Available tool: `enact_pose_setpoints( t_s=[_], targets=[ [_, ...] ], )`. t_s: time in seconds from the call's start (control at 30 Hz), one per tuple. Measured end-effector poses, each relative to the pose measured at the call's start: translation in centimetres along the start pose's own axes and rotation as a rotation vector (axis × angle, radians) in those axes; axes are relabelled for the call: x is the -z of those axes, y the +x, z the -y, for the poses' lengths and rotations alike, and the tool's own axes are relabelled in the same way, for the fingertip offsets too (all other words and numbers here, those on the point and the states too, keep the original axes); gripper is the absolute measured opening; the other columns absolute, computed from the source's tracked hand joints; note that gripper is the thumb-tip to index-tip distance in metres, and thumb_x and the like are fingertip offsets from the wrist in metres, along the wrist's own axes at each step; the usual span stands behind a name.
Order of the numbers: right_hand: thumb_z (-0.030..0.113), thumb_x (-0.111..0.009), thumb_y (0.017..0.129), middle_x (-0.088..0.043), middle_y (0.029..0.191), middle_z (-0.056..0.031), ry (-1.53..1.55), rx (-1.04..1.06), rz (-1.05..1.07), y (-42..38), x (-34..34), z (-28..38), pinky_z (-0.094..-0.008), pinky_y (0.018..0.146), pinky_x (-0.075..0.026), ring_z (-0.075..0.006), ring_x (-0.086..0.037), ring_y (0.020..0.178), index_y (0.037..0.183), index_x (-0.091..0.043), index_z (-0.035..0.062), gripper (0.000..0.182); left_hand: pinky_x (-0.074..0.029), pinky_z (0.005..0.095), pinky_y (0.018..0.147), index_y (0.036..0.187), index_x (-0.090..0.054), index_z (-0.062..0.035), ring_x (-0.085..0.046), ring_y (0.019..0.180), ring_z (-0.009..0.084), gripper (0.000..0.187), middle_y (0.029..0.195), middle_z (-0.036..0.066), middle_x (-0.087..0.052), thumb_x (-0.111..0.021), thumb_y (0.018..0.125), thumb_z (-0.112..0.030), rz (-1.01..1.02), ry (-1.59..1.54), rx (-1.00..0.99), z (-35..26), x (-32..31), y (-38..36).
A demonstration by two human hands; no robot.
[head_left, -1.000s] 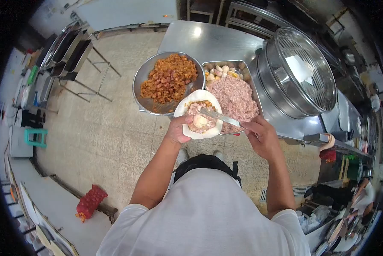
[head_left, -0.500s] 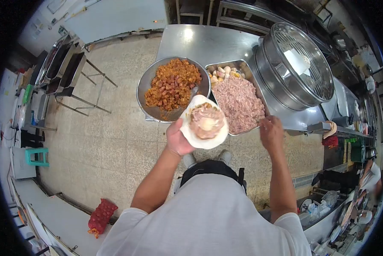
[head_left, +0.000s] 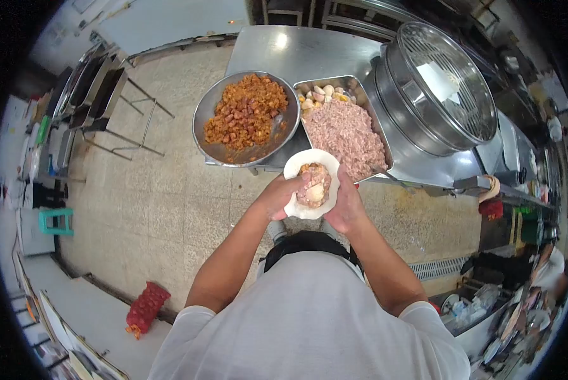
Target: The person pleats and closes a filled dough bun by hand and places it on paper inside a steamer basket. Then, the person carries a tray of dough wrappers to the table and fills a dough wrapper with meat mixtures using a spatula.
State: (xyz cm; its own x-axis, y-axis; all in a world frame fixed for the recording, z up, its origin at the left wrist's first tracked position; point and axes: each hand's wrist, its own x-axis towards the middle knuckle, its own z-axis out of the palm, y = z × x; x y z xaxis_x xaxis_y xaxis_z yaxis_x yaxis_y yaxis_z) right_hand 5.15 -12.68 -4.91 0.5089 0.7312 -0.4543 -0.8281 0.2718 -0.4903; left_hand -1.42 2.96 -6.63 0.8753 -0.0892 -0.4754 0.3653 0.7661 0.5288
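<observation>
Two hands on one round dough wrapper (head_left: 294, 168), head view. It sits between them, off the surface (head_left: 315, 54), beyond its near edge, over the floor (head_left: 201, 218). Main risk, my read: filling (head_left: 316, 193) is heaped at center, so uneven finger pressure could tear the dough or push meat over the rim. If one side sags or tips, lumps could drop, with just floor below. Grease on the rim could keep dough from sticking to itself. Utensil handle (head_left: 396, 178) pokes out past the near rim of the metal tray (head_left: 383, 140); a sleeve or forearm brushing it could flip it out. Metal bowl (head_left: 199, 130) at the near left corner, rim seemingly past the left edge: a bump could shift it.

Pose: left hand (head_left: 280, 197) clamped on the wrapper's left side, thumb laid in over the filling. Right hand (head_left: 347, 208) cupped against the right side, fingers pointing up and away. Hands close, wrapper between; fingers underneath hidden, can't tell their spread. Forearms angle inward, elbows bent, wrapper roughly level, face up.
</observation>
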Motion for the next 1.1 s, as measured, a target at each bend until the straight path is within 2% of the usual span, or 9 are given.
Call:
enact_pose_setpoints(
  t_s=[0.07,0.23,0.43,0.5,0.57,0.77,0.93,1.03,1.1],
  targets=[
    [0.06,-0.036,0.099,-0.044,0.146,-0.0118,-0.076,-0.016,0.009,-0.4,0.2,0.9,-0.044,0.113,-0.035,-0.0276,-0.044,0.135,0.147,-0.035,0.0093,0.07,-0.053,0.045,0.097,0.137,-0.044,0.0013,-0.062,0.115,0.0282,0.047,0.129,0.018,-0.058,-0.058,0.096,-0.018,-0.101,0.049,0.005,0.7,-0.7,0.0],
    [0.058,-0.035,0.1,-0.045,0.146,-0.0109,-0.235,0.063,0.171,-3.5,2.1,5.5,-0.0427,0.11,-0.039,-0.0258,-0.045,0.133,0.148,-0.034,0.0075,0.069,-0.049,0.0452,0.102,0.138,-0.044,0.0009,-0.06,0.119,0.0291,0.05,0.132,0.017,-0.057,-0.057,0.095,-0.019,0.117,-0.265,-0.14,0.1,-3.0,-2.2],
    [0.062,-0.037,0.098,-0.045,0.146,-0.0119,-0.088,-0.183,0.128,-1.1,4.6,4.7,-0.0437,0.109,-0.04,-0.0264,-0.047,0.133,0.148,-0.033,0.0055,0.075,-0.048,0.0431,0.104,0.137,-0.042,0.0018,-0.06,0.117,0.0295,0.047,0.13,0.018,-0.057,-0.056,0.094,-0.01,-0.169,0.056,-0.123,3.9,-4.9,1.7],
    [0.061,-0.036,0.099,-0.045,0.146,-0.0133,-0.146,-0.07,0.309,-2.4,3.8,6.6,-0.0442,0.11,-0.039,-0.0277,-0.047,0.132,0.148,-0.033,0.0053,0.074,-0.049,0.043,0.103,0.136,-0.044,0.0024,-0.062,0.114,0.029,0.046,0.128,0.018,-0.058,-0.058,0.093,-0.01,-0.058,-0.205,-0.265,4.1,-4.6,0.1],
    [0.061,-0.036,0.099,-0.044,0.147,-0.0142,-0.181,-0.095,0.286,-3.7,3.4,7.4,-0.0447,0.111,-0.037,-0.0286,-0.046,0.133,0.148,-0.033,0.005,0.074,-0.051,0.0432,0.101,0.135,-0.045,0.0036,-0.063,0.113,0.0288,0.046,0.127,0.02,-0.059,-0.059,0.093,-0.011,-0.049,-0.345,-0.316,3.6,-6.0,-1.9],
    [0.052,-0.032,0.103,-0.049,0.143,-0.0134,-0.117,-0.24,0.255,-0.2,5.5,5.2,-0.0444,0.11,-0.039,-0.027,-0.049,0.13,0.146,-0.037,0.0063,0.063,-0.053,0.0406,0.097,0.139,-0.042,0.0021,-0.061,0.115,0.0272,0.05,0.129,0.017,-0.058,-0.061,0.094,-0.011,-0.346,0.02,-0.238,4.8,-6.6,-0.1],
    [0.048,-0.029,0.106,-0.053,0.137,-0.0118,-0.184,-0.076,0.294,-2.7,2.7,6.3,-0.0436,0.107,-0.042,-0.0252,-0.053,0.125,0.142,-0.041,0.008,0.055,-0.05,0.0402,0.101,0.142,-0.039,-0.0025,-0.058,0.119,0.0233,0.062,0.133,0.014,-0.055,-0.069,0.089,-0.011,-0.099,0.114,-0.419,3.7,-6.4,-3.3],
    [0.049,-0.031,0.105,-0.052,0.137,-0.011,-0.248,-0.192,0.115,0.1,3.0,3.5,-0.0427,0.107,-0.042,-0.0246,-0.052,0.126,0.142,-0.041,0.0077,0.056,-0.048,0.0363,0.102,0.144,-0.035,-0.0034,-0.056,0.12,0.0198,0.067,0.131,0.013,-0.055,-0.07,0.087,-0.008,-0.214,0.532,-0.377,4.2,-4.5,-0.4],
    [0.049,-0.034,0.104,-0.054,0.135,-0.0098,-0.255,-0.218,0.081,0.5,1.9,3.8,-0.0415,0.106,-0.043,-0.0236,-0.052,0.126,0.141,-0.041,0.0076,0.055,-0.047,0.0346,0.102,0.145,-0.035,-0.0031,-0.055,0.12,0.0178,0.067,0.13,0.012,-0.056,-0.069,0.087,-0.007,-0.237,0.441,-0.367,3.3,-3.4,-0.6]
  ],
)
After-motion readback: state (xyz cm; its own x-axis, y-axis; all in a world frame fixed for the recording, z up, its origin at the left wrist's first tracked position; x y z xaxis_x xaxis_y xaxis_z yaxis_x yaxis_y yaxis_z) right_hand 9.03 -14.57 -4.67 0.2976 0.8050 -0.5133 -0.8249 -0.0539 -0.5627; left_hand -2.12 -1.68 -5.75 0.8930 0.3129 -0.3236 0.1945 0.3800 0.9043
